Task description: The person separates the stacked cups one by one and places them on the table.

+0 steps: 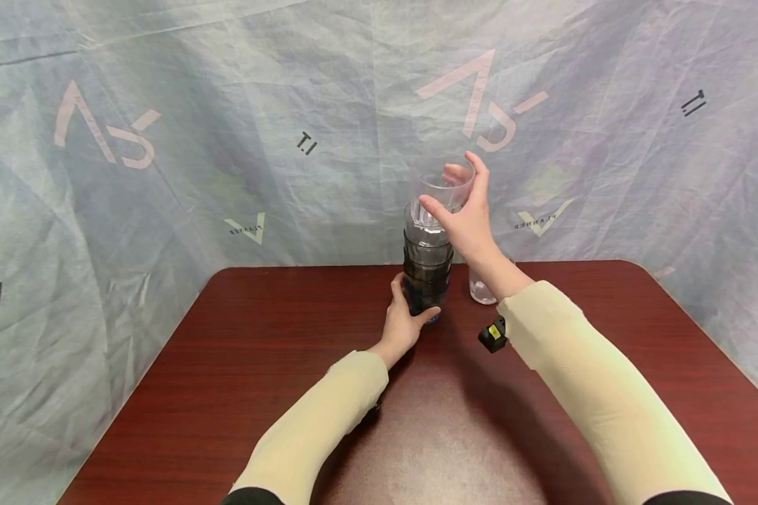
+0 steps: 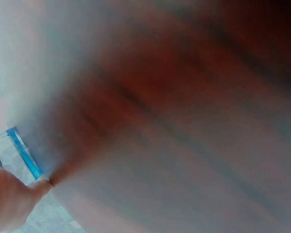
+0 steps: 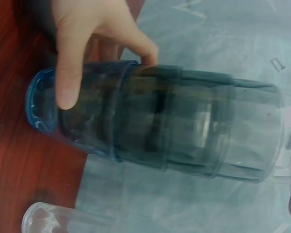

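Cup stack (image 1: 428, 263): roughly upright, near the far edge of the table (image 1: 259, 337)
Left hand (image 1: 404, 326): clamped round the stack's base
Right hand (image 1: 470, 223): gripping 1 clear top cup (image 1: 439, 188) near its rim
Lower cups: nested; we'd call that part done
Top cup: at stack mouth, seating we can't tell
Spare glass (image 1: 481, 289): 1, apart, presumably left over
Right forearm (image 1: 507, 275): partly hides that glass from us
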A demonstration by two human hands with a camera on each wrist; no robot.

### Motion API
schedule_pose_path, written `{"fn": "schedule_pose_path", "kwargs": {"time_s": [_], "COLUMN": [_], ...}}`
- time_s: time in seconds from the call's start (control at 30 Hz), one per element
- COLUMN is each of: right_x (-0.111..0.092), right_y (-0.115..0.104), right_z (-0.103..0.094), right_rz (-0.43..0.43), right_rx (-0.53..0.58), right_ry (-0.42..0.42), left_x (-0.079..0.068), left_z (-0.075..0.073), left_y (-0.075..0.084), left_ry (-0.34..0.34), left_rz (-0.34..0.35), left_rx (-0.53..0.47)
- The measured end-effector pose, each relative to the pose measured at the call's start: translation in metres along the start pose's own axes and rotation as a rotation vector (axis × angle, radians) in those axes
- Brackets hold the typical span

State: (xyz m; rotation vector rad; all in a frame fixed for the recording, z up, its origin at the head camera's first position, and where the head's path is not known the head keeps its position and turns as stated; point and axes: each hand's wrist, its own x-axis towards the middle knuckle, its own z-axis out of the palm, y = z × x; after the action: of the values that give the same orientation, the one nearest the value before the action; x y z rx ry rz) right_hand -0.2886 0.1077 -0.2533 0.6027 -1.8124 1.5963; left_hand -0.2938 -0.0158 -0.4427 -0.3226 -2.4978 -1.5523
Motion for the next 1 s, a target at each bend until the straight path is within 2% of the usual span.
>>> {"fn": "schedule_pose_path", "kwargs": {"time_s": [0.23,0.4,0.6,0.7,1.0], "right_x": [0.015,0.019,0.015,0.011,0.001], "right_y": [0.022,0.020,0.001,-0.006,0.024], "right_z": [-0.005,-0.017,-0.035,-0.046,-0.090], "right_rz": [-0.132,-0.197,-0.124,-0.101,-0.080], "right_rx": [0.134,0.176,0.214,0.183,0.028], "right_ry": [0.121,0.155,0.183,0.190,0.205], "left_x": [0.000,-0.001,0.000,0.000,-0.001], "left_z": [0.000,0.000,0.001,0.001,0.001], "left_y": [-0.001,-0.001,0.000,0.000,0.001], "left_ry": [-0.010,-0.013,-0.016,-0.010,-0.002], "left_rz": [-0.002,-0.019,-0.028,-0.030,-0.024], "left_rx": [-0.009,-0.022,-0.027,-0.026,-0.017]}}
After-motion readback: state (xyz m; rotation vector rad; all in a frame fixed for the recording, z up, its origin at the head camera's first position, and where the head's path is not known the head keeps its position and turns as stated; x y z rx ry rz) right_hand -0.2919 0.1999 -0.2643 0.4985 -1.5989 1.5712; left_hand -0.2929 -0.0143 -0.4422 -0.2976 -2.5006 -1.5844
